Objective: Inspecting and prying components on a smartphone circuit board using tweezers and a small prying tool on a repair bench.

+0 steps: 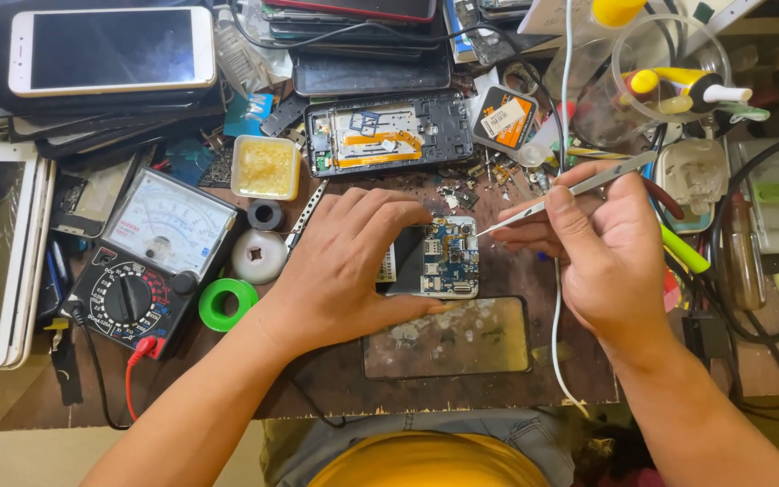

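Observation:
A small blue phone circuit board (446, 255) lies on the brown bench in front of me. My left hand (340, 271) rests beside it, with fingers and thumb bracing its left side and lower edge. My right hand (601, 252) pinches a pair of metal tweezers (565, 194), whose tip points down at the board's upper right corner. Just below the board lies a dark glass plate (462, 343) with pale residue on it.
An analog multimeter (151, 261) with a red lead sits at left, next to a green tape roll (225, 304) and solder spool (259, 256). An opened phone frame (389, 133), a flux tub (265, 168), stacked phones (110, 54) and cables crowd the back.

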